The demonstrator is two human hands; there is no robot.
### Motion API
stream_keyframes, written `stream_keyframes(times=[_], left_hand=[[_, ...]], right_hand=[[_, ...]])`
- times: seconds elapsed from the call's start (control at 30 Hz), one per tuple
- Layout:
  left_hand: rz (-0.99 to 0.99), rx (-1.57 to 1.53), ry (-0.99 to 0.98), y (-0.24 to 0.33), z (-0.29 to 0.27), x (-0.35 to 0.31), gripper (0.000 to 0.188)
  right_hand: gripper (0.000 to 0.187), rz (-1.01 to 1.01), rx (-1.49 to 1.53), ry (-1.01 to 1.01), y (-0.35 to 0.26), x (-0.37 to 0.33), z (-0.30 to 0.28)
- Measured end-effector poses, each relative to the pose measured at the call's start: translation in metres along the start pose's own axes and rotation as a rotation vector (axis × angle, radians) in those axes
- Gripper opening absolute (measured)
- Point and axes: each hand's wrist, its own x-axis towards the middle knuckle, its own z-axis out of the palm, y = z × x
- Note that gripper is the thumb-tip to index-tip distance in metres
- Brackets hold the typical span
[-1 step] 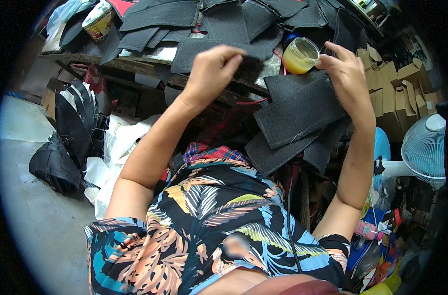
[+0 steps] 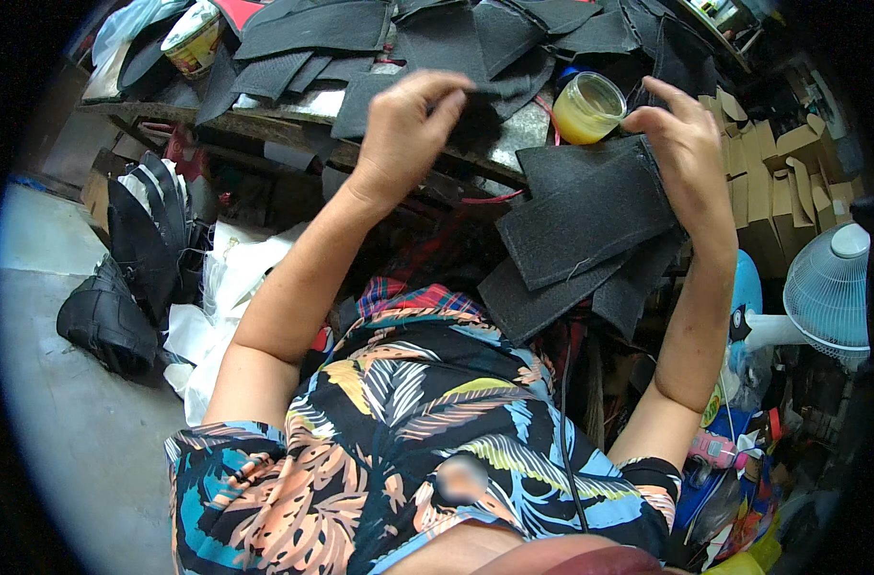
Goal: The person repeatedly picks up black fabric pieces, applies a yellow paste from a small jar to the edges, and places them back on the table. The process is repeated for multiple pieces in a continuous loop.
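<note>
Over the bench edge, my left hand [image 2: 408, 129] pinches the edge of a black felt-like piece [image 2: 499, 89], which is tilted up from the bench and partly blurred. A clear jar [image 2: 589, 108] of yellowish liquid or paste stands on the bench right of that piece. My right hand [image 2: 684, 153] is just right of the jar, thumb and forefinger apart, with nothing visible between them; its other fingers are partly hidden. Below it, a stack of black rectangular felt-like pieces [image 2: 586, 225] overhangs the near edge.
More black pieces [image 2: 312, 34] cover the back of the bench, with a printed tub [image 2: 193, 40] at far left. Cardboard boxes [image 2: 782, 172] and a white fan [image 2: 828, 287] stand at right. At left, black sewn parts [image 2: 111, 321] and white cloth [image 2: 221, 297] lie low.
My left hand has shifted slightly up and left, with the black piece's edge raised. My right hand has moved a little to the right, away from the jar.
</note>
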Motion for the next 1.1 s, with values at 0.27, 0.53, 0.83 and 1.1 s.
stream_keyframes(times=[0.27, 0.53, 0.83, 1.1], left_hand=[[0.325, 0.067, 0.405, 0.068, -0.068, 0.012, 0.015], [-0.304, -0.647, -0.031, 0.069, -0.014, -0.025, 0.014], [-0.628, -0.537, -0.319, 0.052, -0.008, -0.038, 0.032], [0.087, 0.091, 0.003, 0.058, -0.002, -0.041, 0.037]], right_hand=[[0.087, -0.137, 0.505, 0.204, -0.047, -0.021, -0.008], [0.104, 0.124, 1.324, 0.102, -0.087, -0.025, 0.034], [0.100, 0.175, 1.337, 0.229, -0.089, -0.030, 0.036], [0.099, 0.073, 1.059, 0.273, -0.082, -0.027, 0.046]])
